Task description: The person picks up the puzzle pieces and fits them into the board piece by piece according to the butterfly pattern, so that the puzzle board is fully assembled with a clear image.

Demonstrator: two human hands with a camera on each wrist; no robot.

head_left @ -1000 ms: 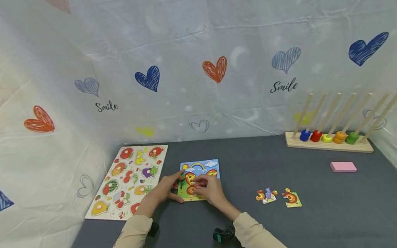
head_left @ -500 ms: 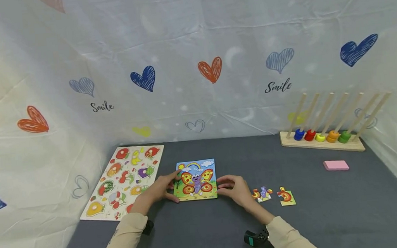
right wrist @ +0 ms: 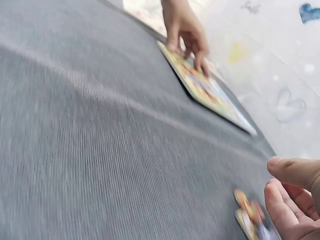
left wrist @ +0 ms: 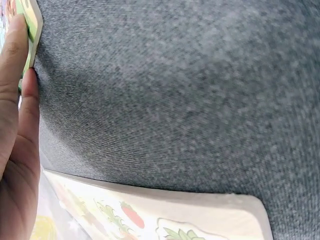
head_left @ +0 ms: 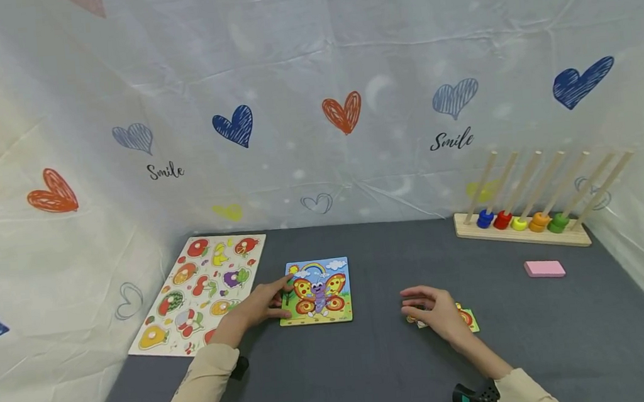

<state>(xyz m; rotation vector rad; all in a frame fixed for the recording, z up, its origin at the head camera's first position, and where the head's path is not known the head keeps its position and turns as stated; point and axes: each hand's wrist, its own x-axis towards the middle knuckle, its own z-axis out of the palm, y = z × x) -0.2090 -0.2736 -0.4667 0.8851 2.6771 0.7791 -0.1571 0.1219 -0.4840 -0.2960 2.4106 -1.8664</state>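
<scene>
A square butterfly jigsaw puzzle (head_left: 331,317) lies on the dark table, its picture looking whole. My left hand (head_left: 258,307) rests at its left side, with thumb and fingers touching the board; in the left wrist view a straight finger (left wrist: 15,47) lies on the puzzle's edge. Over to the right, my right hand (head_left: 437,313) hovers above two loose puzzle pieces. One piece, orange and green (head_left: 469,319), shows behind the hand; the other (right wrist: 250,210) is mostly covered in the head view. Between right thumb and fingers I see nothing held.
A fruit peg-puzzle board (head_left: 198,293) lies to the left of my left hand. A wooden peg stacker with coloured rings (head_left: 520,233) stands at the back right. In front of it is a pink block (head_left: 545,268). A printed curtain hangs behind the table.
My right hand has left the butterfly puzzle and moved right, to above the loose pieces. The left hand has stayed at the puzzle's left side.
</scene>
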